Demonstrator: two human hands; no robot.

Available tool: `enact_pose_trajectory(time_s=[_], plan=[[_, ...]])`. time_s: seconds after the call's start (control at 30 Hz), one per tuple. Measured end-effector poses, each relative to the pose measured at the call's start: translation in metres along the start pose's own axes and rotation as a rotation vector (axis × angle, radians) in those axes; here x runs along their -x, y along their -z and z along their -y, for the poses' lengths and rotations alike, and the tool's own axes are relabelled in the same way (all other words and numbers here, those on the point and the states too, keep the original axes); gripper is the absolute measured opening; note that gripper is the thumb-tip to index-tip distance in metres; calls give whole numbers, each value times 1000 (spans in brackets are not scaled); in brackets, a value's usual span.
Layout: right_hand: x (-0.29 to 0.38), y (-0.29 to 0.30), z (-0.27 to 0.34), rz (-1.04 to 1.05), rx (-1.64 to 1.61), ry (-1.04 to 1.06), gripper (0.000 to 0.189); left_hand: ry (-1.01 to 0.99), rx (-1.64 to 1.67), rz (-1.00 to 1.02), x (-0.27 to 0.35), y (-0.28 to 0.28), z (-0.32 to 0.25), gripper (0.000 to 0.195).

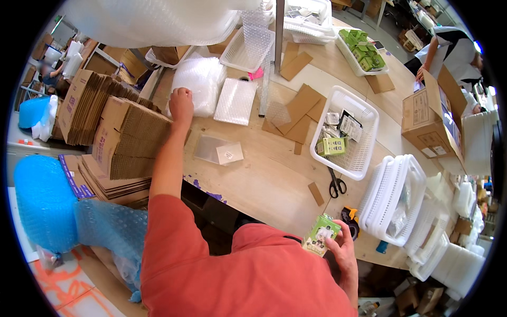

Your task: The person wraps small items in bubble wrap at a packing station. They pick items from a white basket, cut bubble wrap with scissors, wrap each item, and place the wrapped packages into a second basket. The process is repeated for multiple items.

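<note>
My right hand (344,247) holds a small green printed cardboard box (321,234) with a cartoon figure on it, close to my body at the table's front edge. Reaching forward, my left hand (182,104) has its fingers curled at the left edge of a thick stack of bubble-wrap sheets (200,85). Whether it grips a sheet is hidden. Just right of that stack lies a flat bubble-wrap bag pile (236,101). Nearer to me are a clear plastic sleeve (209,148) and a white labelled card or packet (229,153).
A white plastic basket (366,136) holds labelled packets and a green box (332,146). Scissors (337,186) and a tape dispenser (350,222) lie nearby. Folded cartons (134,138) stand left, nested baskets (382,194) right. A metal post (279,35) rises behind; a co-worker (447,51) stands far right.
</note>
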State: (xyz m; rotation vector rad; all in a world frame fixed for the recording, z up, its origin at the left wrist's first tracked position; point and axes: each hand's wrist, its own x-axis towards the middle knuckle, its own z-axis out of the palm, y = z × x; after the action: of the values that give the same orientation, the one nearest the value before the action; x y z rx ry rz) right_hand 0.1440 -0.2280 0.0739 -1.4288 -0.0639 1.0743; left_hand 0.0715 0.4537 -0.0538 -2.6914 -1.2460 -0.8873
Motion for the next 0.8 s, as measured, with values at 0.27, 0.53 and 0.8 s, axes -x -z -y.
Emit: enact_pose_trajectory(time_s=[0.27, 0.53, 0.8], plan=[[-6, 13, -1, 90, 13, -3, 65, -288, 363, 537, 193, 75, -189, 8], [14, 32, -11, 35, 4, -81, 64, -158, 605, 900, 381, 34, -276, 30], [16, 65, -94, -86, -383, -219, 65, -416, 608, 720, 417, 53, -261, 61]])
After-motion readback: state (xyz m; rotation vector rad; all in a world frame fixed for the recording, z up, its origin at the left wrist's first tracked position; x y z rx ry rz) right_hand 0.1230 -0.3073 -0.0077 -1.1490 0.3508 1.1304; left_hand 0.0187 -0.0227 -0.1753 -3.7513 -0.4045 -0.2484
